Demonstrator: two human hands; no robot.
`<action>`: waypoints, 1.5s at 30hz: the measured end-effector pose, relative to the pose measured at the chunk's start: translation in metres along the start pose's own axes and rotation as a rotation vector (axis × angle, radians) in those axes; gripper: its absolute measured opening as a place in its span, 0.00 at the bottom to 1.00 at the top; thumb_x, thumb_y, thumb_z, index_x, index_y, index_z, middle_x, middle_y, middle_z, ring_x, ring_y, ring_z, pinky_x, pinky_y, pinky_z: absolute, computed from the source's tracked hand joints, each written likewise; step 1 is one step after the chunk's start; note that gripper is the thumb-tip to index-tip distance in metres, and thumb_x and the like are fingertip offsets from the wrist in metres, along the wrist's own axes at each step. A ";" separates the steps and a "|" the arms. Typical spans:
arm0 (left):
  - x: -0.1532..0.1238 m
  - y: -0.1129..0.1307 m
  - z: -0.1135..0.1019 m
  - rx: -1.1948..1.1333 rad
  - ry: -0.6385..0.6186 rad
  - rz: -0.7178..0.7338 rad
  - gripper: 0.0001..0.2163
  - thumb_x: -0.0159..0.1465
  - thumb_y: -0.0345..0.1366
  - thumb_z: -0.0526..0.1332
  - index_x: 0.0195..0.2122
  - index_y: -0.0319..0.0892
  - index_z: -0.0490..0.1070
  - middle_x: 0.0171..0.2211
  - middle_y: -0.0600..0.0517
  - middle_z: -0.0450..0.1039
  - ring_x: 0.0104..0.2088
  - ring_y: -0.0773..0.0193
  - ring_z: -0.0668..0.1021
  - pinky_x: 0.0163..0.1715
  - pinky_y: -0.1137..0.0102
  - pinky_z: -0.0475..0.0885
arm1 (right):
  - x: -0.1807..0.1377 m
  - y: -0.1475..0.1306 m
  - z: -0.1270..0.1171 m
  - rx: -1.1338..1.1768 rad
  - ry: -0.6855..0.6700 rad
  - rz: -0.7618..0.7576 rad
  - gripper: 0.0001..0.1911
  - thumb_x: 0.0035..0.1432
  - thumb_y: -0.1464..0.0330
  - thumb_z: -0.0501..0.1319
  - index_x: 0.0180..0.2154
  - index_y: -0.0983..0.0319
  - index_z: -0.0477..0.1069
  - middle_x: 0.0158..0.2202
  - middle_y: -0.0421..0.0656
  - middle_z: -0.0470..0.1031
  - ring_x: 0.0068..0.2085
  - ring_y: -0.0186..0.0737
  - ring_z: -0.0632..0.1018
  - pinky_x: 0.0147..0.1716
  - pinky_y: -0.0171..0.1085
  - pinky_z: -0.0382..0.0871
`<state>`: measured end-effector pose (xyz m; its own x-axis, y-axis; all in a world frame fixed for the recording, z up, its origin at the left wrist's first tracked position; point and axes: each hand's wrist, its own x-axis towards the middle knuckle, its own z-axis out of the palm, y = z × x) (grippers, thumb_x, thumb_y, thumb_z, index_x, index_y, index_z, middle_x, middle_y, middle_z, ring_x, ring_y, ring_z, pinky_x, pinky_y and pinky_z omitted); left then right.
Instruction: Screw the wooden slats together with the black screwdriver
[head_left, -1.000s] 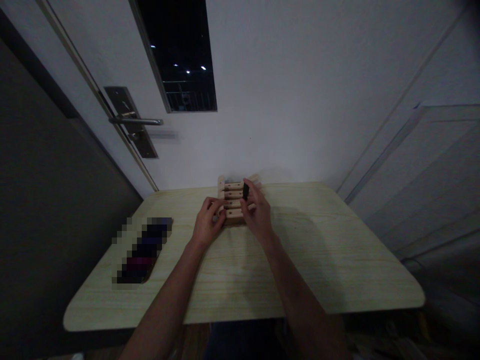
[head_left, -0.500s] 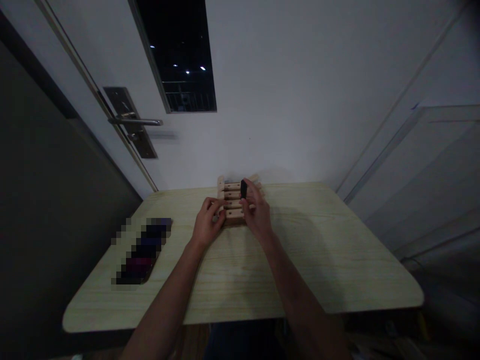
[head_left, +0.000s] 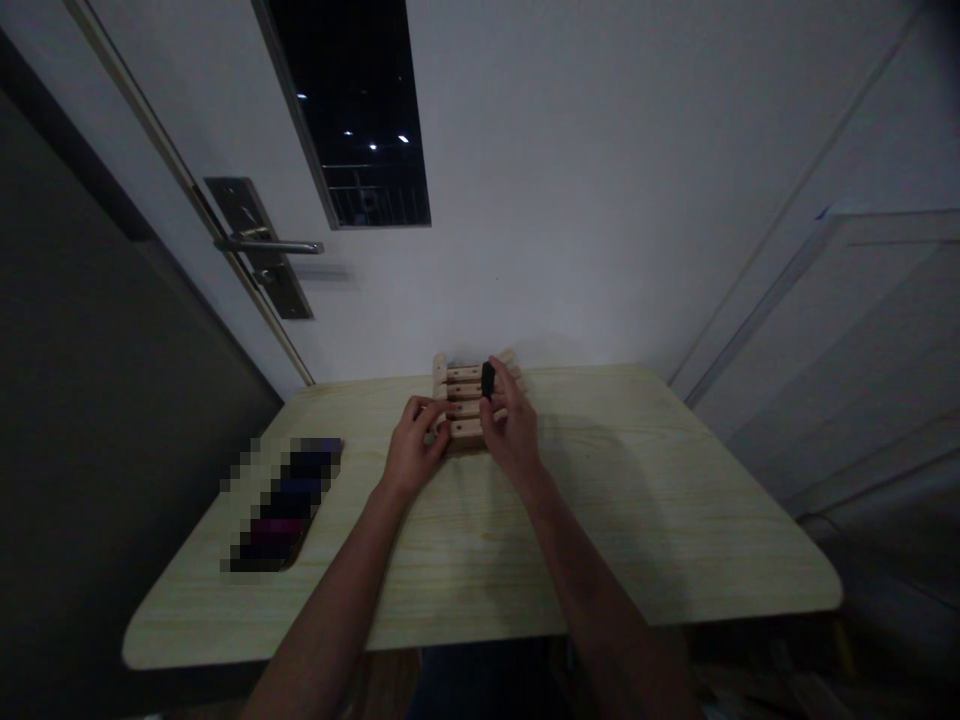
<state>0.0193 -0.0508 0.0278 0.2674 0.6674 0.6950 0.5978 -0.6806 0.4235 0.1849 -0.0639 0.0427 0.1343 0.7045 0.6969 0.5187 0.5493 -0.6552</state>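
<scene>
Only a tiny change since a second ago: the black piece point(head_left: 487, 380) has edged a little left in my grip, and my view has drifted slightly. It's over the right half of the wooden rack point(head_left: 468, 428), the one with the row of slats, though I can't tell if it's touching any of them. My right hand point(head_left: 512, 430) has it pinched end to end, index fingertip at the far end, thumb at the near one. My left hand point(head_left: 412, 445) is drawn in narrow around the rack's near left corner, can't tell how hard

What worries me: with only two fingertips on it, the piece could twist or pop out if I squeeze unevenly, and my own fingers hide a lot of that side. Also, if my left grip goes slack, a push from the right could skid the rack across the table point(head_left: 675, 520). At least the pixelated dark slab point(head_left: 289, 510) sits well off to my left, and behind everything is just the white door point(head_left: 585, 200)
</scene>
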 end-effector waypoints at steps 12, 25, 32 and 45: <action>0.000 -0.002 0.001 0.007 0.001 0.003 0.11 0.62 0.30 0.56 0.46 0.43 0.69 0.41 0.49 0.66 0.39 0.64 0.72 0.40 0.68 0.71 | 0.000 0.004 0.002 0.018 0.022 0.017 0.25 0.61 0.65 0.55 0.59 0.54 0.57 0.53 0.45 0.71 0.42 0.40 0.77 0.35 0.37 0.75; 0.000 -0.001 -0.001 -0.004 -0.010 0.000 0.12 0.62 0.30 0.56 0.46 0.44 0.70 0.41 0.49 0.66 0.40 0.63 0.72 0.40 0.68 0.71 | 0.000 0.001 -0.002 0.010 0.027 0.010 0.24 0.62 0.66 0.51 0.60 0.56 0.56 0.54 0.47 0.70 0.41 0.39 0.78 0.37 0.37 0.75; 0.000 0.000 -0.001 -0.003 -0.017 -0.010 0.10 0.63 0.31 0.55 0.45 0.43 0.69 0.41 0.49 0.65 0.40 0.63 0.72 0.41 0.68 0.71 | 0.002 0.003 -0.003 0.028 0.000 0.013 0.23 0.63 0.61 0.52 0.59 0.56 0.58 0.50 0.45 0.73 0.40 0.39 0.78 0.37 0.37 0.74; 0.000 -0.001 0.000 0.004 0.008 0.001 0.10 0.62 0.31 0.56 0.45 0.43 0.70 0.40 0.49 0.66 0.40 0.63 0.72 0.40 0.68 0.71 | 0.000 -0.001 -0.005 -0.020 0.027 -0.037 0.24 0.63 0.66 0.50 0.60 0.55 0.57 0.56 0.44 0.69 0.45 0.39 0.76 0.39 0.36 0.74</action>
<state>0.0186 -0.0502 0.0268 0.2621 0.6643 0.7000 0.6005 -0.6801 0.4206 0.1887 -0.0665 0.0451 0.1374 0.6714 0.7282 0.5403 0.5654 -0.6232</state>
